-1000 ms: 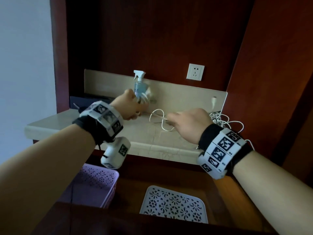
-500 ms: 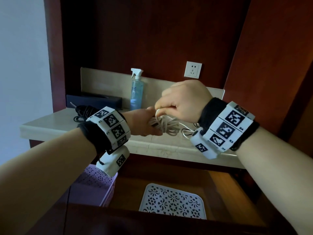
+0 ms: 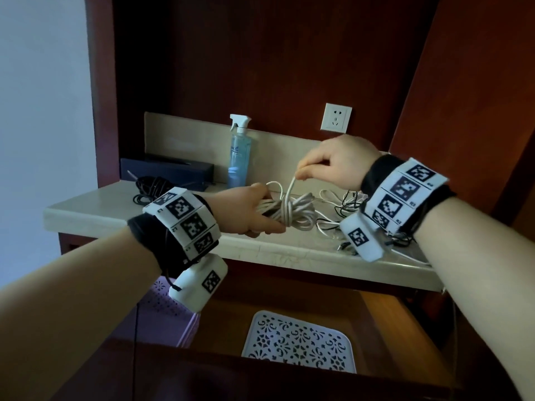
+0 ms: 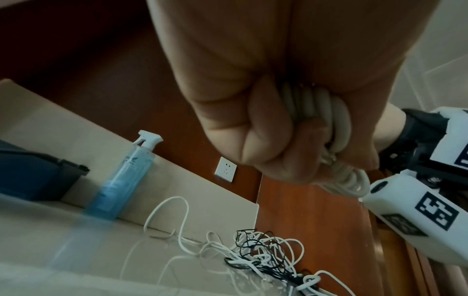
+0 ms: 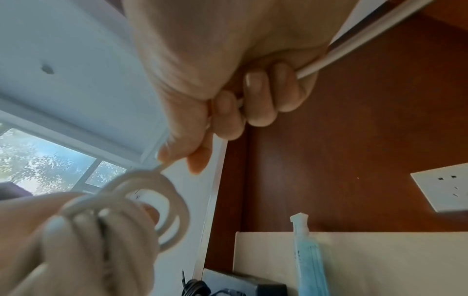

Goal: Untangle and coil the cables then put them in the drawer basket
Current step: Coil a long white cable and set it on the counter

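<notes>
My left hand grips a bundle of white cable coiled in several loops just above the counter's front edge; the loops show inside its fist. My right hand pinches the free end of the same white cable, which is wound around the bundle's middle. In the right wrist view that end runs down to the coil. A tangle of thin white and black cables lies on the counter to the right. A purple basket sits in the open drawer, lower left.
A coiled black cable and a dark box lie at the counter's back left. A blue spray bottle stands by the backsplash, under a wall socket. A white perforated tray lies in the drawer. Wood panels close in the right side.
My right hand has dropped from above the bundle and moved right, drawing the cable end up around the coil's middle. The left hand keeps hold of the bundle.
</notes>
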The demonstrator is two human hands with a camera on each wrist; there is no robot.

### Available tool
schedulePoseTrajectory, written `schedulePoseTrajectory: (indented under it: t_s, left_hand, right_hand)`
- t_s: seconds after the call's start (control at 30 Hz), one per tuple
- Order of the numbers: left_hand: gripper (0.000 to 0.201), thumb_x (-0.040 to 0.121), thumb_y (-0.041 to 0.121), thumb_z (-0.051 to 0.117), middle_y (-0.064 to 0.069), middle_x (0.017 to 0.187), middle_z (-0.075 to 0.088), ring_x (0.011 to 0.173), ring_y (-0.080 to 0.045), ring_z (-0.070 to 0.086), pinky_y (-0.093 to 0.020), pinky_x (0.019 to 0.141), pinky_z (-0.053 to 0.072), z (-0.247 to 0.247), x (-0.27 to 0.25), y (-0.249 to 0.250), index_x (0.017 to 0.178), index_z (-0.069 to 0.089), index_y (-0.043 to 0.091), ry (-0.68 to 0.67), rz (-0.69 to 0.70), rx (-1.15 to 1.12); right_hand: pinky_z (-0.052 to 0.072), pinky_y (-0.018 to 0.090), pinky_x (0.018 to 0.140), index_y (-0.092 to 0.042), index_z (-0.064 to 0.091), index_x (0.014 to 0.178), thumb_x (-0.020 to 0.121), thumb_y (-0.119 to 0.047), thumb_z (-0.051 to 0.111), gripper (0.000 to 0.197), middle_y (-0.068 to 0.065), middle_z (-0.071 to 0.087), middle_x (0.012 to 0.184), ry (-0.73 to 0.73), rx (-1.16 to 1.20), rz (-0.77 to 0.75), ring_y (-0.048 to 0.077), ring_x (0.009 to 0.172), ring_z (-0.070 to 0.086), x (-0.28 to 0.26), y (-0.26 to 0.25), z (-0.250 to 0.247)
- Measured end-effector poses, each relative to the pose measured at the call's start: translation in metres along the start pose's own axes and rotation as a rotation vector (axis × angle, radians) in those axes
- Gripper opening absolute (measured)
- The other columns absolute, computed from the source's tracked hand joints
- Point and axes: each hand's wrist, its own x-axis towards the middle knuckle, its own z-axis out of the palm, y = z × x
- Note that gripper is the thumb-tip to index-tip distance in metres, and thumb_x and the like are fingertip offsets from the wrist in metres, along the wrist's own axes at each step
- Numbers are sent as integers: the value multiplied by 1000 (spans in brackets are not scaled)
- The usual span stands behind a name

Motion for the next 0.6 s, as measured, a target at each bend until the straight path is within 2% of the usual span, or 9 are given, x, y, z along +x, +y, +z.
schedulePoseTrajectory:
  t_s: [0.1,0.2,0.27,0.33,0.37,0.4,0.47,0.53,0.6]
  left_hand:
    - [30,83,24,70,5,74,57,41,4,49,-11,45,41,-2,-1,0,85,40,25,-37,36,60]
    - [29,82,23,70,5,74,58,50,-1,51,-14,49,44,-1,-3,3,88,42,24,-58,70,22]
    - [29,81,21,71,3,73,59,51,-5,52,-17,49,44,-5,-4,4,88,43,22,-29,106,-59]
    - [29,79,20,72,2,71,59,50,-6,52,-18,48,42,-10,-3,5,87,44,20,29,146,-191]
    - [30,77,20,72,1,69,59,50,-6,51,-19,47,41,-12,-1,6,87,44,18,64,158,-257]
    - [32,73,23,73,1,69,58,49,-7,50,-20,47,41,-13,1,7,88,44,17,100,167,-330]
    - [37,68,27,72,-3,70,56,48,-9,47,-21,45,39,-15,8,10,89,45,12,185,182,-556]
    - [27,79,20,70,-5,71,55,46,-9,44,-21,42,37,-15,17,11,87,45,12,316,153,-721]
    - [27,84,21,69,-5,74,55,48,-10,46,-22,43,38,-14,26,4,84,42,16,463,68,-500]
  right_hand:
    - [41,26,77,-39,70,87,84,-49,55,17,-17,67,92,-31,25,44,7,88,57,-2,2,8]
    - [42,24,77,-39,66,78,85,-41,59,10,-16,66,87,-53,199,81,5,86,57,2,3,17]
    - [42,18,75,-31,65,74,87,-30,60,14,-9,65,82,-75,354,117,5,79,57,1,9,26]
    - [43,22,71,-13,66,79,91,-11,55,17,3,63,80,-109,392,124,12,71,53,1,13,39]
    - [43,26,73,-5,65,85,93,-6,50,17,8,61,82,-120,360,125,16,73,51,1,12,46]
    - [41,29,76,-4,63,91,95,-7,45,19,7,58,83,-135,329,125,17,75,49,0,9,51]
    - [32,21,73,-10,57,102,99,-12,36,22,-2,49,88,-223,102,60,13,78,45,-1,0,64]
    - [23,17,68,-11,50,114,98,-10,33,23,-1,45,95,-291,-144,-13,13,81,46,-4,-9,75]
    - [30,26,69,-12,45,120,99,-15,31,26,3,49,95,-283,-269,-4,23,87,55,-11,-18,77]
